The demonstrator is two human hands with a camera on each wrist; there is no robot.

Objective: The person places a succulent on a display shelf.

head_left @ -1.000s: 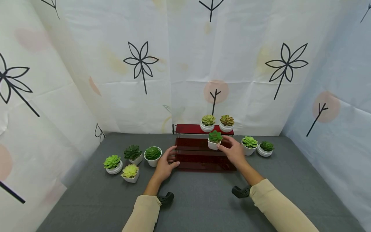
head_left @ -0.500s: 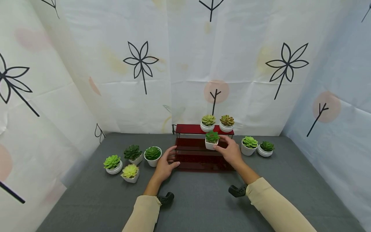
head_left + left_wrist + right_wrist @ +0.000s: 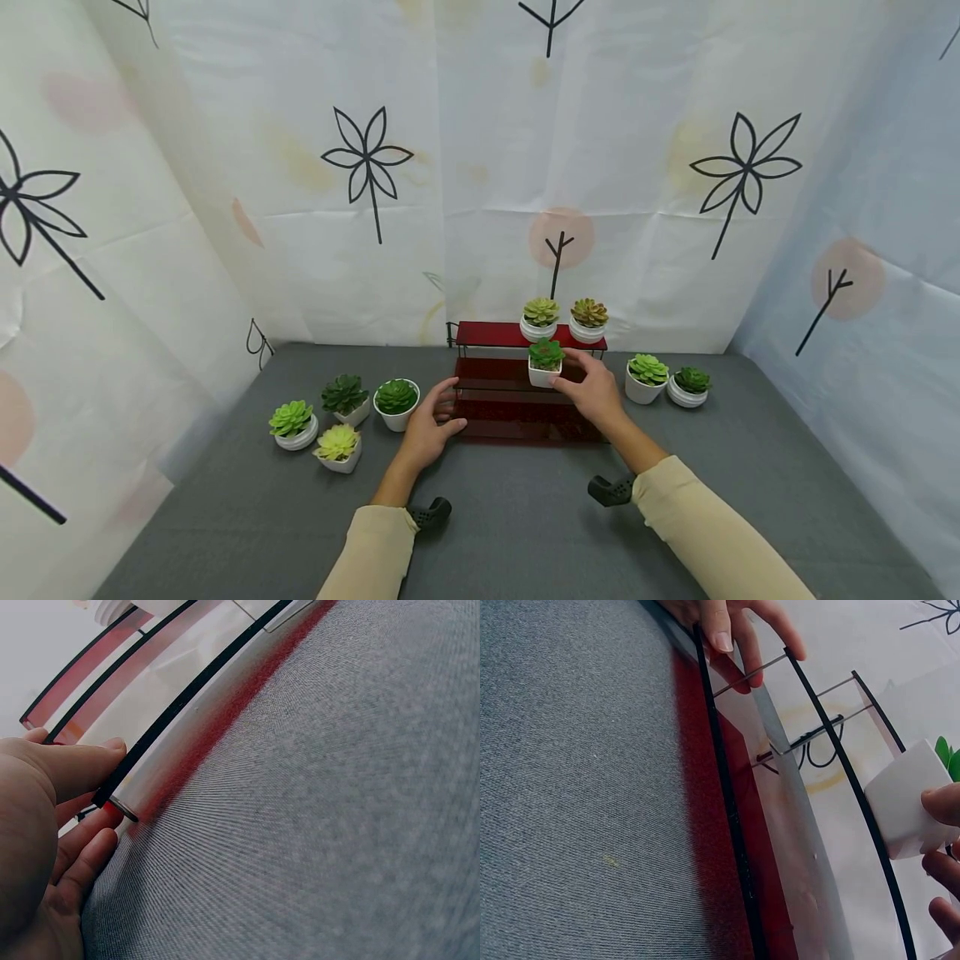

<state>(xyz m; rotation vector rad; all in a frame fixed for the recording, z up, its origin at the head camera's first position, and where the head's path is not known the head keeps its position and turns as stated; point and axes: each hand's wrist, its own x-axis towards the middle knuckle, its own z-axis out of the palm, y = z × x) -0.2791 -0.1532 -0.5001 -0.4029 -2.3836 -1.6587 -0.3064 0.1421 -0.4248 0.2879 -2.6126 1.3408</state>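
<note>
A red three-tier rack [image 3: 495, 430] with a dark frame stands at the back of the grey table. My right hand [image 3: 597, 395] pinches a white square pot with a green succulent [image 3: 545, 363] at the middle tier. In the right wrist view that white pot [image 3: 909, 801] is upright against the tier's dark front edge. My left hand [image 3: 427, 428] grips the rack's left end, thumb on the dark front bar [image 3: 161, 722] in the left wrist view and fingers behind it. Two potted succulents [image 3: 540, 320] [image 3: 588, 320] stand on the right part of the top tier.
Left of the rack stand several potted succulents, among them a round-potted one [image 3: 396, 403] close to my left hand and a yellow-green one [image 3: 338, 447]. Two more [image 3: 646, 378] [image 3: 687, 387] stand to the right. A patterned white cloth [image 3: 495, 167] hangs behind the table.
My right hand has moved slightly left along the middle tier with the green succulent's pot. The left hand has stayed on the rack's end.
</note>
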